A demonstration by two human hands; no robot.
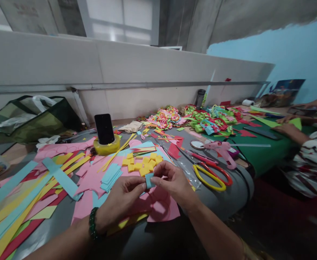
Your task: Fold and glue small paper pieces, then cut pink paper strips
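Note:
Between the fingertips of both hands is a small blue strip (149,180), bent into a short loop or fold; it looks like felt or craft foam. My left hand (124,194) pinches its left side, with a dark green bead bracelet (93,223) on the wrist. From the right, my right hand (175,183) pinches the other side, thumb against the strip. Small folded yellow pieces (144,166) lie just beyond the fingertips. A stack of blue rectangles (111,177) rests left of them. Under the hands spread pink sheets (162,207) marked with drawn circles.
Yellow-and-red-handled scissors (209,177) and a pink glue gun (223,151) lie to the right. A phone (104,129) stands in a tape roll (106,146). Long coloured strips (25,195) cover the left. Colourful finished pieces (212,121) heap behind. Another person's hand (290,131) works at far right.

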